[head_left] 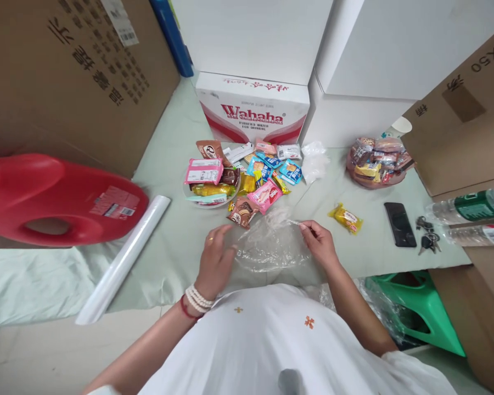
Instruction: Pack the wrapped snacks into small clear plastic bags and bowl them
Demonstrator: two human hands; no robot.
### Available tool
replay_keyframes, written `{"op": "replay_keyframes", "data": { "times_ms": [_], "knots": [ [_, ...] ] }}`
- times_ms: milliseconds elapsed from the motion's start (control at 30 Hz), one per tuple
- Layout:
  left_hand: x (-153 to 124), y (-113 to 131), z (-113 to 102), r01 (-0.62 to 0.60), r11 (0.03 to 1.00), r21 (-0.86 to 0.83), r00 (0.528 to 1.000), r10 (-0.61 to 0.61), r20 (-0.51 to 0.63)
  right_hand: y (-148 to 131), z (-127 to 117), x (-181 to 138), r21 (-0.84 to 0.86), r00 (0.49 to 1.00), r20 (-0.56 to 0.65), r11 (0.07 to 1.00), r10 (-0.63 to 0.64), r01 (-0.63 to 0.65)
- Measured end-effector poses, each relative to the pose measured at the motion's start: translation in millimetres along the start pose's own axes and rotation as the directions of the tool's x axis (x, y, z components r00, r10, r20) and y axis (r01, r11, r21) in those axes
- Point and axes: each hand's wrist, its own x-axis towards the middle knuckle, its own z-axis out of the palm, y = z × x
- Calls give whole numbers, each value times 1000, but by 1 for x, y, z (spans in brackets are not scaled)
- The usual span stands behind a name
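The white shirt [267, 345] sits closest, and beyond it, near the front edge of the table [177, 241], my right hand [319, 241] pinches the clear bag [271, 249] while my left hand [214, 260] rests alongside, fingers loosely parted, contact unclear, apparently spreading it, which calls for a left grip.

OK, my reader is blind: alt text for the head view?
A person's right hand pinches a clear plastic bag, the left hand beside it, over pale green cloth; beyond lie colourful wrapped snacks and a red-printed white carton.
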Motion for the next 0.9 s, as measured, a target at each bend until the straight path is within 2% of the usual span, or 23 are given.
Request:
{"op": "replay_keyframes", "data": {
  "times_ms": [67,100,167,233,300,367,467,600,667,733,800,833,867,900],
  "knots": [
    [11,18,14,-81,995,63,997,82,-12,-3,-1,-2,-62,994,30,992,-104,106],
    [17,25,23,-63,996,63,998,62,17,-4,-3,-3,-90,986,47,982,-160,164],
    [30,31,45,75,997,-10,993,-74,94,-5,-11,-5,-130,966,76,958,-246,255],
    [41,28,64,243,950,-195,963,-212,166,-2,-21,-7,-149,961,75,950,-266,275],
    [46,21,78,338,866,-368,937,-272,220,4,-33,-12,-152,978,9,967,-207,206],
    [46,13,83,368,808,-461,928,-291,231,15,-43,-17,-127,990,-111,989,-84,69],
    [40,4,79,389,750,-535,920,-347,183,31,-52,-23,-56,962,-256,992,94,-112],
    [33,-6,68,418,693,-588,893,-433,125,46,-60,-24,-29,926,-314,973,208,-229],
    [29,-9,63,406,703,-583,891,-447,81,46,-70,-24,-140,939,-271,956,212,-257],
    [23,-8,56,317,825,-467,920,-387,-59,37,-82,-25,-387,970,-184,895,160,-221],
    [15,-2,49,138,971,-194,955,-182,-233,21,-92,-26,-642,990,-140,759,24,-110],
    [12,2,46,18,999,-34,965,-27,-262,10,-93,-25,-731,988,-134,681,-75,-47],
    [10,7,46,-112,989,100,963,133,-233,0,-91,-23,-789,975,-122,615,-183,17],
    [9,12,47,-250,949,193,947,281,-156,-9,-85,-19,-818,957,-80,567,-278,97]
  ]
}}
